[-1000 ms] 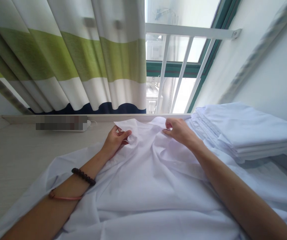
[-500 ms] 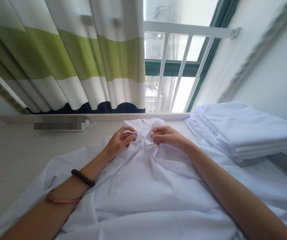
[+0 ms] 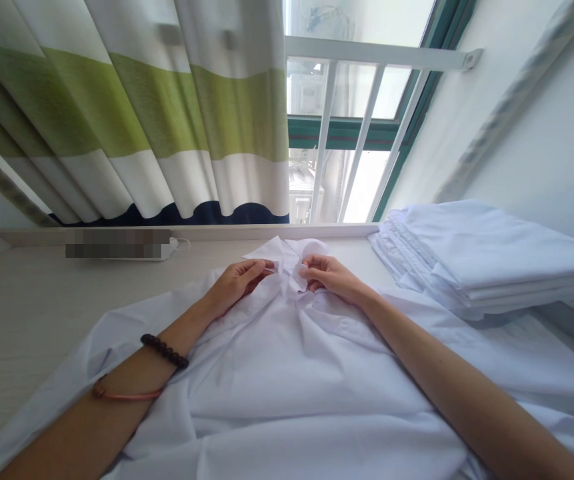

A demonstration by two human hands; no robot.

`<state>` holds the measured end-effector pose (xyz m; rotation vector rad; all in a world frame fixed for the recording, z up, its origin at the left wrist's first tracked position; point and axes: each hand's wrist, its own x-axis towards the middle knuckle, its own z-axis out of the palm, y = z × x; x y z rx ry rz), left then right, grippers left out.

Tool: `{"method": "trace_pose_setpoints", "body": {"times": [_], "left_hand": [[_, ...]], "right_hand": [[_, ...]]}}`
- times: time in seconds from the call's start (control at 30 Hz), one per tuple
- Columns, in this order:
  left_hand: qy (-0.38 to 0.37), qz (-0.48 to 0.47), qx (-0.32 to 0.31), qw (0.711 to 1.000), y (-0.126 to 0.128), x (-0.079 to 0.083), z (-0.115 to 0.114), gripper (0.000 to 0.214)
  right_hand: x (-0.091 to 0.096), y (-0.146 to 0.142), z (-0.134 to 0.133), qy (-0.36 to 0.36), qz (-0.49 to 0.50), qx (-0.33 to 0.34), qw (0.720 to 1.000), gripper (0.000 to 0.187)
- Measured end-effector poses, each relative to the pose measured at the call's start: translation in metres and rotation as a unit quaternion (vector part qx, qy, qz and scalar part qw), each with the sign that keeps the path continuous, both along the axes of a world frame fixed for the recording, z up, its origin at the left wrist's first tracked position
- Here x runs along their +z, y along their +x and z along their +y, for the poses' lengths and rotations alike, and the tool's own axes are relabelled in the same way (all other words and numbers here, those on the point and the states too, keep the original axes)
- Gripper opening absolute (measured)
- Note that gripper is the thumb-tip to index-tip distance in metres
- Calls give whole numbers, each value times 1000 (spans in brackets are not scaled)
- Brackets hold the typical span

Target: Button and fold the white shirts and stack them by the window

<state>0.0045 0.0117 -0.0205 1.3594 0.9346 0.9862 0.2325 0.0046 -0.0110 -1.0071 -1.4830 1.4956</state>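
A white shirt (image 3: 287, 373) lies spread over the pale surface, its collar toward the window and its body creased toward me. My left hand (image 3: 244, 277) pinches the cloth at the left side of the collar, thumb against the fingers. On the right side of the collar, my right hand (image 3: 327, 275) grips the fabric between thumb and curled fingers. The two hands are a small gap apart, with bunched collar cloth between them. Any button at the fingertips is too small to make out. A dark bead bracelet (image 3: 164, 351) and a reddish bangle (image 3: 127, 395) circle my left wrist and forearm.
A stack of folded white cloth (image 3: 507, 247) sits at the right, partly against the shirt. At the far left edge lies a flat white object (image 3: 154, 258), mostly blurred out, with a cord. Beyond are a striped curtain (image 3: 167, 113) and a white railing (image 3: 377, 50).
My left hand's fingers have closed from a looser curl into a pinch on the collar cloth. My right hand keeps its hold nearly in place. The collar has shifted slightly.
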Motion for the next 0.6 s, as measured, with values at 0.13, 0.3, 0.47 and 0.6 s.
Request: {"method": "trace_pose_setpoints", "body": {"times": [0.13, 0.3, 0.47, 0.6], "left_hand": [[-3, 48, -15, 999, 5, 4, -5, 40], [38, 98, -3, 994, 15, 5, -10, 38], [93, 168, 29, 981, 16, 5, -9, 35], [164, 226, 104, 954, 15, 3, -7, 35]], "right_hand": [[-6, -7, -4, 79, -33, 24, 996, 31], [-9, -20, -14, 189, -120, 34, 974, 21], [-10, -24, -15, 222, -163, 6, 961, 14], [-9, -25, -11, 213, -144, -97, 962, 12]]}}
